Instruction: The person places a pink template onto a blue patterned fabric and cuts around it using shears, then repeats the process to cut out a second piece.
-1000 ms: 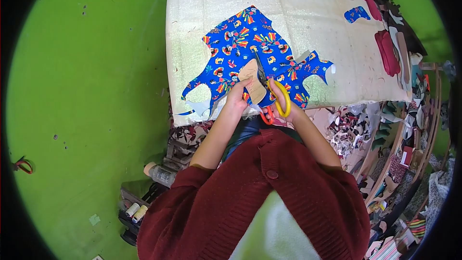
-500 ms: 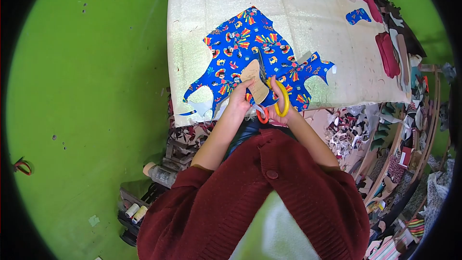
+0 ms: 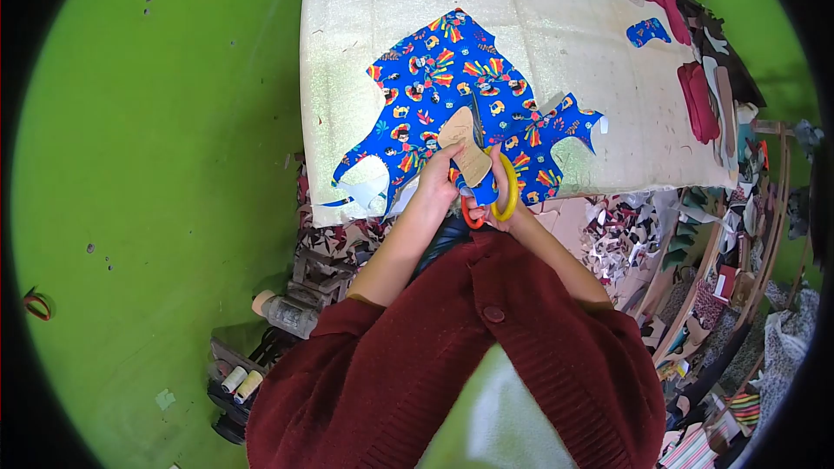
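Observation:
A blue fabric sheet [image 3: 452, 52] printed with colorful figures lies on the pale table cover, its outline full of curved cut-outs. My left hand [image 3: 440, 172] pinches a tan, curved card template [image 3: 473, 161] against the fabric near the table's front edge. Around the handles of a pair of scissors [image 3: 512, 184], one yellow and one orange, the fingers of my right hand [image 3: 508, 213] are wrapped. The blades point away from me, along the template's right side, partly hidden by the fabric. A loose blue flap hangs below the template.
The pale-covered table [image 3: 591, 148] carries a small blue cut piece [image 3: 648, 31] and dark red pieces [image 3: 698, 102] at its right. Fabric scraps [image 3: 621, 239] lie below the front edge. Wooden racks [image 3: 695, 287] stand right. Thread spools [image 3: 248, 386] sit lower left.
The yellow scissor handle has shifted slightly left and toward me. The blue flap under the template hangs a little lower. My left hand keeps its hold on the template.

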`<state>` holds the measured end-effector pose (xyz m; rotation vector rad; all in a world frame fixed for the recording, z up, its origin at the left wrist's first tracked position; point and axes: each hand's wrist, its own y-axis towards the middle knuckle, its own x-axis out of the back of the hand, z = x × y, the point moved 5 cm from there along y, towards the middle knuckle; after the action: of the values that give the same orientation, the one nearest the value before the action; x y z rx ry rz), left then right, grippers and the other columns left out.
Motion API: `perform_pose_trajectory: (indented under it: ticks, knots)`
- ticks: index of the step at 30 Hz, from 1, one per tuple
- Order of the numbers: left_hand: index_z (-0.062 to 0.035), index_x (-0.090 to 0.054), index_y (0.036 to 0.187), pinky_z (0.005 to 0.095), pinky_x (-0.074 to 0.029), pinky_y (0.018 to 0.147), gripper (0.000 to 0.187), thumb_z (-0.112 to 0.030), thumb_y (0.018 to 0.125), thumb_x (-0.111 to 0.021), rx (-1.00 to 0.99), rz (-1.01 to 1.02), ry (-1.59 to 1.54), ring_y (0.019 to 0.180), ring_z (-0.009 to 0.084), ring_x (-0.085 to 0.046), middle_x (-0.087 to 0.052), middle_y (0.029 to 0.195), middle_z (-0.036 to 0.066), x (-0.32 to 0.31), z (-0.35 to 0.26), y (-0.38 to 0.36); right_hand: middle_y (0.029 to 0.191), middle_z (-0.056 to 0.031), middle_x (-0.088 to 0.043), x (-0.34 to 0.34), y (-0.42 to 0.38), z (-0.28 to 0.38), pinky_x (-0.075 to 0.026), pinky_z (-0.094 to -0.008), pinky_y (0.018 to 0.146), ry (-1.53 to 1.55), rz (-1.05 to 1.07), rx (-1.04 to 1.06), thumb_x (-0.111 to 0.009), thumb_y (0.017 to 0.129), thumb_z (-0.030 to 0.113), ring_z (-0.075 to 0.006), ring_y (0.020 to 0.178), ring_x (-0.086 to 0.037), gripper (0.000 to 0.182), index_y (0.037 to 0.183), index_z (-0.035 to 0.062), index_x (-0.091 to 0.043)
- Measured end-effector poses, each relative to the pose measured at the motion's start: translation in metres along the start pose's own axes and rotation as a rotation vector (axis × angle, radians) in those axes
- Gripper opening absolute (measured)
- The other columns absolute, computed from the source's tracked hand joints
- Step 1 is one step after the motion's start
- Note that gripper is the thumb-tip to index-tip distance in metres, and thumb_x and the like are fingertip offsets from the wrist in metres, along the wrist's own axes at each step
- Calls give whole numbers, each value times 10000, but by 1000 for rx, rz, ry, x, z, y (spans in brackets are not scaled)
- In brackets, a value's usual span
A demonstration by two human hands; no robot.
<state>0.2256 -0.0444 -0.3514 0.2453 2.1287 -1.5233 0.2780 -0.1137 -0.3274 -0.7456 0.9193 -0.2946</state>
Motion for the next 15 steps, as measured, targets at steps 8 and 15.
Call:
perform_pose_trajectory:
  ticks: [8,15]
  knots:
    - [-22,-481,1046,375,-483,716,266,-88,789,-504,6,31,-35,821,236,-573,-564,934,123,1,0,1,454,-2,-433,4,-10,6,-215,-185,263,-192,-161,-27,-259,728,712,-75,295,-349,659,753,104,-511]
    - [-28,-477,1061,391,-465,750,285,-96,786,-508,43,57,-35,865,245,-558,-559,964,124,2,3,4,427,23,-350,18,-12,12,-174,-200,278,-332,-107,-38,-309,770,652,-74,279,-262,529,748,140,-442]
